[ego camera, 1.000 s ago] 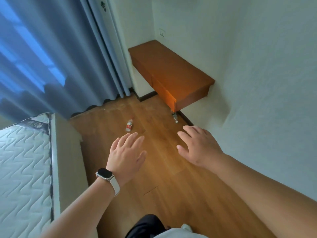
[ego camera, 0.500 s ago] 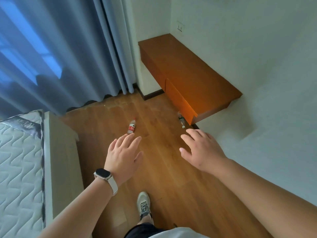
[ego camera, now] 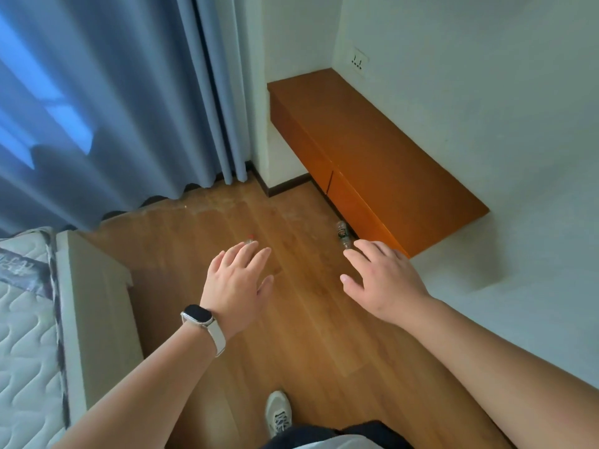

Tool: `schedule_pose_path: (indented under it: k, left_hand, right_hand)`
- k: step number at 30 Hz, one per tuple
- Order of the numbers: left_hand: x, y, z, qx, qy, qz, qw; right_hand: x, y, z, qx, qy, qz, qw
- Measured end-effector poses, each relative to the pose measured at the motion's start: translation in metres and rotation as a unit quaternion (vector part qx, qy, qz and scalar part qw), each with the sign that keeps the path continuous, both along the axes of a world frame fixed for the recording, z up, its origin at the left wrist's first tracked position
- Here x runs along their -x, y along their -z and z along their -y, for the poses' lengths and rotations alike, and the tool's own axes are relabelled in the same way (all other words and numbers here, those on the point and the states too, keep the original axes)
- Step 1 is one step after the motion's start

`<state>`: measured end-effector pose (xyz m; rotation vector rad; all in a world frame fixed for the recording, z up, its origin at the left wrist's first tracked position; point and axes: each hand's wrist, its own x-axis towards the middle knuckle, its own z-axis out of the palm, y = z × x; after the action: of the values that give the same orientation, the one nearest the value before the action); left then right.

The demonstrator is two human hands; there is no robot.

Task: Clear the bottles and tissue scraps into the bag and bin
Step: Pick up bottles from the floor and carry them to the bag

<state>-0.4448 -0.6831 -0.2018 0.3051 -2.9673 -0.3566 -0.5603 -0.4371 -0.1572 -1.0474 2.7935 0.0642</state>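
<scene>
Left hand (ego camera: 238,283): held over the floor (ego camera: 308,325), fingers (ego camera: 241,257) spread, nothing grasped
Right hand (ego camera: 382,283): likewise extended, fingers released
Clear bottle (ego camera: 343,236): lying on the floor beside the wooden unit (ego camera: 372,150)
Second bottle (ego camera: 250,238): mostly hidden behind the left fingers; apparently red-capped
Progress: nothing collected; bag, bin, tissue scraps unseen

Surface: wooden floor (ego camera: 317,335), mid-frame.
Right of centre: clear bottle (ego camera: 343,236), lying flat.
Centre: second bottle (ego camera: 250,240), mostly hidden.
Bottom centre: shoe (ego camera: 278,413).
</scene>
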Motion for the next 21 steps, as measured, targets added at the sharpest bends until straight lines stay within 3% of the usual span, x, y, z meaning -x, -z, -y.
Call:
schedule_pose_path:
  k: [21]
  left_hand:
    - [0.099,0.032,0.030,0.009,-0.031,0.116,0.993]
  right_hand:
    - [0.134,0.056,0.050,0.011,-0.024,0.089,0.996]
